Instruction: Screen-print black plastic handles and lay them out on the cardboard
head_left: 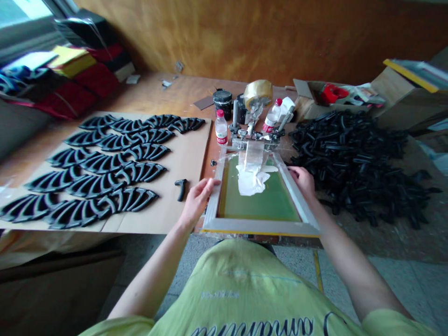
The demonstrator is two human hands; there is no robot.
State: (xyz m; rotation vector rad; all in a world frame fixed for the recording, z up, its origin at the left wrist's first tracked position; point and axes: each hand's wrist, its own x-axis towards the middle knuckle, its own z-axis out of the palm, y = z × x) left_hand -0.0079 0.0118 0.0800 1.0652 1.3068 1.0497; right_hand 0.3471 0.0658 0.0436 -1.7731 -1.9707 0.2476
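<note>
A screen printing frame (261, 227) with a grey, taped border and a green mesh lies in front of me. White ink (252, 183) is spread on the upper part of the mesh, below a squeegee (254, 155) fixed to a metal clamp. My left hand (199, 198) pinches the left border with thumb and fingers. At the right border, my right hand (304, 181) is curled against the edge, its fingertips partly hidden. One curved black plastic handle (181, 189) lies alone on the cardboard, left of my left hand.
Rows of black handles (115, 170) cover the cardboard sheet (189, 215) at left. A large heap of black handles (353, 161) lies at right. Behind the frame stand two red-capped bottles (221, 128), black tubs (222, 103) and a tape roll (258, 93). An open carton (308, 103) sits behind the heap.
</note>
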